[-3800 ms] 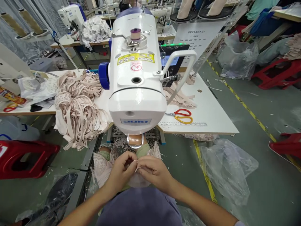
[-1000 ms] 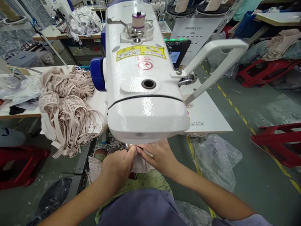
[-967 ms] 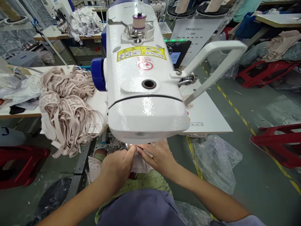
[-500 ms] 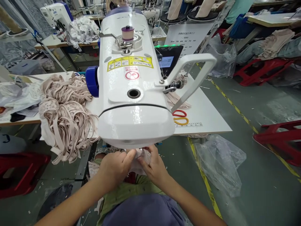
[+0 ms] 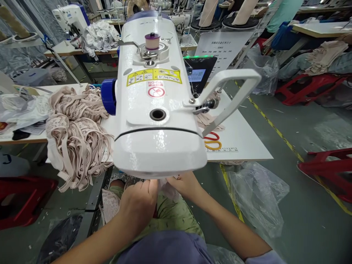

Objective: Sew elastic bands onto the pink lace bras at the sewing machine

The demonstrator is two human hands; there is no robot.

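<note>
A white sewing machine [image 5: 159, 150] fills the middle of the view, its head end towards me. Just below that end, my left hand [image 5: 140, 200] is closed, with curled fingers on a thin pale fabric piece [image 5: 169, 191]. My right hand [image 5: 187, 186] pinches the same fabric from the other side; its fingertips are partly hidden by the machine head. The cloth hangs between both hands above my lap. Beside my left wrist a beige lace piece [image 5: 110, 203] droops. The needle area is out of sight beneath the head.
Beige lace garments with straps [image 5: 77, 146] are heaped on the table's left. Scissors with red and yellow handles [image 5: 213, 141] lie right of the machine, by a printed ruler strip [image 5: 228, 150]. A clear plastic bag [image 5: 258, 194] and red stools [image 5: 327, 165] stand around.
Both hands have moved slightly, the right one up and further under the machine head. Less of the right fingers shows now. The view has shifted a little.
</note>
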